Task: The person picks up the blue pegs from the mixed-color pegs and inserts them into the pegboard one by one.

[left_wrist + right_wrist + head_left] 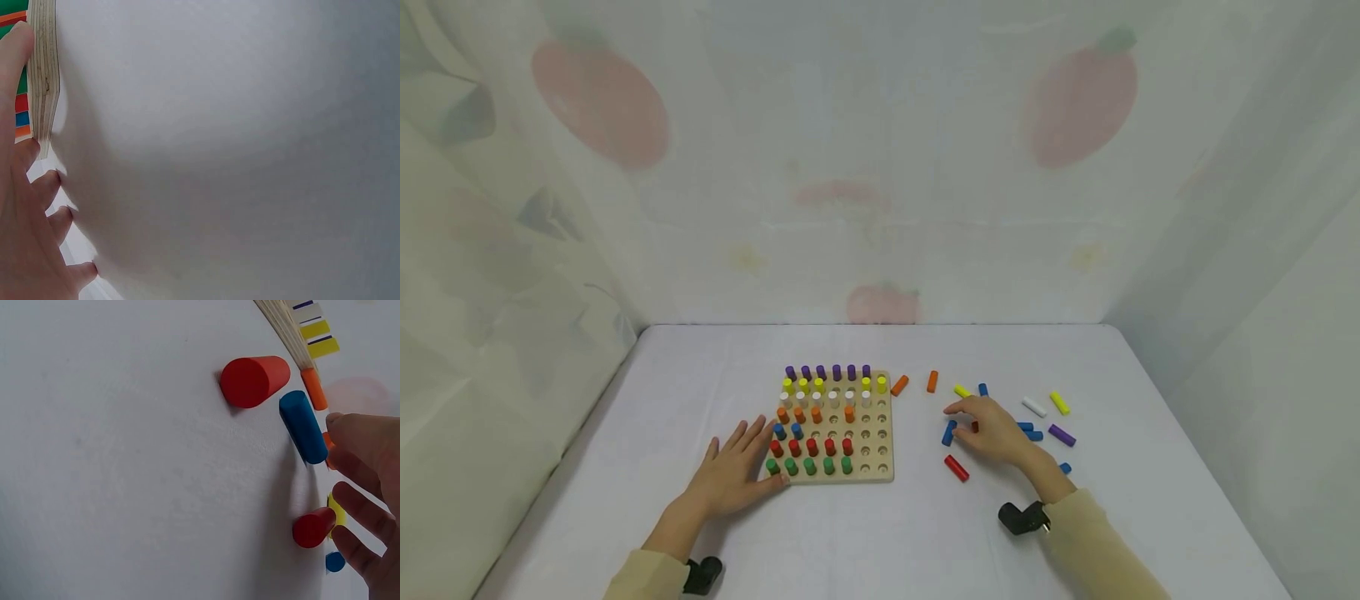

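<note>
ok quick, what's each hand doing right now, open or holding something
Left hand: open, fingers spread, touching the pegboard.
Right hand: open, holding nothing, fingers near a blue peg.

We've got the head view from high up, facing forward and down over the table (865, 542), left wrist close along the left hand (724, 479), right wrist likewise along the right hand (994, 432), pegboard (45, 75) edge shared by all three.
</note>
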{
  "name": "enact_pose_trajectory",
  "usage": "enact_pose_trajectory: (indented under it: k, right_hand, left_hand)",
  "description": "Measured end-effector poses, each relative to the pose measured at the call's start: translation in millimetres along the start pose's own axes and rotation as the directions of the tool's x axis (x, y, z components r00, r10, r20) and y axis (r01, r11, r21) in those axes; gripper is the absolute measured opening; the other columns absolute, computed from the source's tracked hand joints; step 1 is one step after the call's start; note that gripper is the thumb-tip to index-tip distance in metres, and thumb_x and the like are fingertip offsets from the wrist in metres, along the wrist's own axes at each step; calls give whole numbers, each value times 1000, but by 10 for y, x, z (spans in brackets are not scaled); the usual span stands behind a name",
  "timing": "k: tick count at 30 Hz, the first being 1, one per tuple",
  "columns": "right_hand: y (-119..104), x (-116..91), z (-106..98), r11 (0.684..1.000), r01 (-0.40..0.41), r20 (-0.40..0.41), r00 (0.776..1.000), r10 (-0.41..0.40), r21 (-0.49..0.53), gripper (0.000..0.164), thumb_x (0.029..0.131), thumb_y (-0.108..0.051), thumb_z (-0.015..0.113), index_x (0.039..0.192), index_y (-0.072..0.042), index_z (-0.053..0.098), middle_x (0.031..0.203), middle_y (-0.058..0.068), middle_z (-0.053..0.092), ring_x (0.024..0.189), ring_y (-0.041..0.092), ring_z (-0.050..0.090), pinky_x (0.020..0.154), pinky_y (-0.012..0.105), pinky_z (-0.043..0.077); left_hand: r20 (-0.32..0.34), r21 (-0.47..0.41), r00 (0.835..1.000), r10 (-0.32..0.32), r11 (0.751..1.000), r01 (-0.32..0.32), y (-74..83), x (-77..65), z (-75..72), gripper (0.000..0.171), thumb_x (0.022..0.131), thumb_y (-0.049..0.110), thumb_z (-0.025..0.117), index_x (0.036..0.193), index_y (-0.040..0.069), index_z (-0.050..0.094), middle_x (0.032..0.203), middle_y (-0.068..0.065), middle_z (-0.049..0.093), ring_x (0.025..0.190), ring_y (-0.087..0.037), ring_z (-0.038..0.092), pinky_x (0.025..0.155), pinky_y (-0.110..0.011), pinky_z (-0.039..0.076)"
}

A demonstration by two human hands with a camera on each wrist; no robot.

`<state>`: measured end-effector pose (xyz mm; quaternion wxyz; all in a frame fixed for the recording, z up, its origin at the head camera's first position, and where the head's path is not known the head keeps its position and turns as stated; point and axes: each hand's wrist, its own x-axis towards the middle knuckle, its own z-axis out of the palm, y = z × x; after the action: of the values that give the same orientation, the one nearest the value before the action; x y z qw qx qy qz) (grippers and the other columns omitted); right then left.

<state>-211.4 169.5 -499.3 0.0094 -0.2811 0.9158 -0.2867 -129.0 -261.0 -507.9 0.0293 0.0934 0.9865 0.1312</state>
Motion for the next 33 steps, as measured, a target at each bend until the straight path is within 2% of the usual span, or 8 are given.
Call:
enact_pose_trajectory:
  k: [6, 10, 16, 20, 33]
  right_hand:
    - [46, 11, 27, 1000, -5, 28, 1000, 5, 12, 30, 83, -15, 67, 113, -14, 64, 111, -4, 63, 105, 16, 54, 93, 40, 46]
    - [69, 14, 43, 1000, -11, 38, 999, 11, 4, 29, 83, -15, 67, 112, -15, 64, 109, -6, 63, 107, 15, 54, 96, 39, 44]
    - [90, 22, 62, 1000, 0, 34, 999, 0, -9, 27, 82, -16, 68, 109, -18, 65, 106, -7, 62, 92, 12, 52, 85, 34, 47]
    - [112, 32, 86, 999, 11, 25, 1000, -10, -36, 26, 82, -17, 69, 107, -20, 66, 103, -8, 59, 84, 10, 48, 76, 28, 45]
    - [113, 48, 112, 998, 16, 5, 1000, -15, -61, 17, 81, -19, 70, 97, -20, 66, 97, -7, 56, 81, 8, 45, 73, 26, 41]
  left_hand:
    - [6, 0, 1000, -5, 1000, 5, 12, 1, -6, 95, 74, 73, 52, 146, 17, 27, 151, -9, 26, 137, -39, 21, 101, -70, 13]
    - [9, 0, 1000, -6, 1000, 6, 16, 1, -8, 95, 74, 73, 52, 146, 17, 27, 151, -9, 26, 137, -39, 21, 102, -70, 12]
    - [12, 3, 1000, -8, 1000, 8, 23, 1, -20, 95, 74, 73, 52, 146, 16, 28, 151, -10, 25, 137, -39, 21, 102, -70, 12]
    - [15, 6, 1000, -8, 1000, 7, 23, 0, -26, 95, 74, 73, 52, 146, 16, 27, 151, -10, 25, 137, -39, 21, 102, -70, 12]
    - [-2, -2, 1000, 3, 1000, -3, 24, -7, -25, 94, 74, 71, 53, 146, 16, 28, 151, -10, 26, 137, -39, 21, 102, -69, 12]
